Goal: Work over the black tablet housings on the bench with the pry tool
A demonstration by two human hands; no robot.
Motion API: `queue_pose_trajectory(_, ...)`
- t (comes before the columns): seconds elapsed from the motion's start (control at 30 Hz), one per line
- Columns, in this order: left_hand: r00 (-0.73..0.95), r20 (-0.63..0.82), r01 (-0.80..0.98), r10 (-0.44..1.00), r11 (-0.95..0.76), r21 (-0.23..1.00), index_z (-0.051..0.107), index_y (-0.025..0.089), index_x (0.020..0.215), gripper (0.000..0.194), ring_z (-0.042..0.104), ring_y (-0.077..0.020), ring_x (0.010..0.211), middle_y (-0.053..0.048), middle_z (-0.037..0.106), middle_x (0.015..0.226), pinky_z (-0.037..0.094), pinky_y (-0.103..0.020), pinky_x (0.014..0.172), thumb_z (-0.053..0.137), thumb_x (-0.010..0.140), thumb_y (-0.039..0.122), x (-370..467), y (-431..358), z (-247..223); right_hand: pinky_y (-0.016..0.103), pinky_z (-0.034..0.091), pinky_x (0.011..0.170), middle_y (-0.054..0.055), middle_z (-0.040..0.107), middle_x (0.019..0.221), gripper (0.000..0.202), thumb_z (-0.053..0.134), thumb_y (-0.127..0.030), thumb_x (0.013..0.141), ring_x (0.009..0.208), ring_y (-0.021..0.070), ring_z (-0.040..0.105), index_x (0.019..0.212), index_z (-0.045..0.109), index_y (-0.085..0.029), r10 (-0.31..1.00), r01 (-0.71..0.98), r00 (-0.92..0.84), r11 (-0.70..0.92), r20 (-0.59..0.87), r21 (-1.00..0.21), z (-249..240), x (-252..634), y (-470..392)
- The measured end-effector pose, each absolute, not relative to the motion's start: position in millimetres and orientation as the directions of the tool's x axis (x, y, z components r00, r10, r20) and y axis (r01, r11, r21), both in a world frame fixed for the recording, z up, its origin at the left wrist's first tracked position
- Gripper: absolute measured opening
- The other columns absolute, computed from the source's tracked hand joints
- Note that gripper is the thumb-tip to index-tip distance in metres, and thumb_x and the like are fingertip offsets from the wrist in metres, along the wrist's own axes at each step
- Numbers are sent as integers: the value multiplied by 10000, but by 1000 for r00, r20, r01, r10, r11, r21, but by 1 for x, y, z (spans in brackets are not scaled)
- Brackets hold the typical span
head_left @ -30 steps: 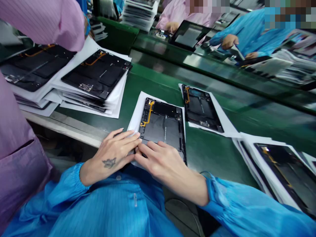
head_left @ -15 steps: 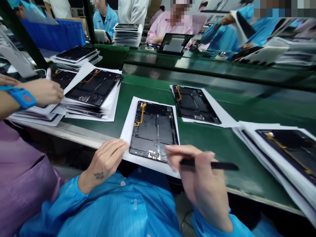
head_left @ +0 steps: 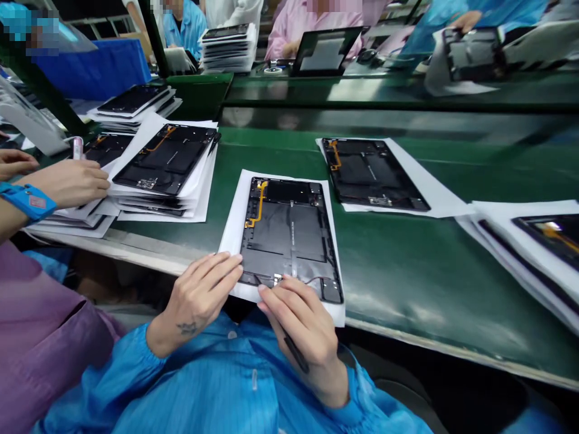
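A black tablet housing (head_left: 280, 235) with an orange flex cable (head_left: 261, 205) lies on a white sheet (head_left: 233, 232) before me. My left hand (head_left: 199, 295) rests its stretched fingers on the housing's lower left corner and the sheet; nothing is gripped in it. Closed like a pen grip, my right hand (head_left: 303, 334) holds a slim black pointed tool (head_left: 296, 352). The tool's tip is at the housing's bottom edge, left of a small silvery board (head_left: 277, 279). My right fingers partly cover that board, and the tool's middle is hidden.
Another housing (head_left: 375, 175) lies on paper to the right, near a layered stack (head_left: 520, 253). More stacked housings (head_left: 165, 160) stand at left, beside a co-worker's hand (head_left: 67, 184). A green ledge (head_left: 289, 90) runs across the back, with people behind it.
My right hand has moved left and down to the housing's bottom edge, turning the tool's tip onto it. My left hand stays at the corner. The view has shifted slightly.
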State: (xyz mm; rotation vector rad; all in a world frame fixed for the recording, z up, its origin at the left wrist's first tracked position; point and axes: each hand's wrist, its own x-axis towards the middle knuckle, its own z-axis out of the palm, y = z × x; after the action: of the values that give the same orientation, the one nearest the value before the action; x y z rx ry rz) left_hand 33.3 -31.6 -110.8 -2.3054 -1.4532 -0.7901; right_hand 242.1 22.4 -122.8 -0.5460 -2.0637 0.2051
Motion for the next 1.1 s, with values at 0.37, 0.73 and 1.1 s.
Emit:
queue_pose_trajectory(0.37, 330, 572, 927, 751, -373, -44, 677, 179, 1255, 368, 667, -242, 1208, -96, 705, 1280, 514, -412, 1075, 440, 1000, 61, 45, -33, -112, 388, 611, 850, 61, 714, 918, 343, 643, 51, 846, 895, 211, 690, 1095, 707, -176, 571, 356, -360, 815, 738, -458, -111, 264, 15)
queue_pose_trajectory(0.73, 275, 584, 957, 764, -277, -88, 679, 177, 1276, 381, 666, -322, 1209, -172, 690, 1272, 565, -478, 1002, 415, 1015, 90, 67, -38, -113, 289, 559, 700, 36, 740, 861, 169, 569, -194, 990, 772, 171, 692, 942, 729, -216, 729, 204, -546, 594, 413, -778, -86, 229, 57)
queue_pose_trajectory(1.1, 295, 601, 933, 743, -360, -12, 674, 136, 1229, 347, 671, -318, 1204, -188, 690, 1276, 571, -493, 1003, 419, 1003, 75, 58, -36, -114, 317, 514, 720, 32, 711, 860, 158, 563, -115, 978, 789, 179, 632, 995, 687, -213, 646, 170, -618, 666, 447, -727, -85, 229, 52)
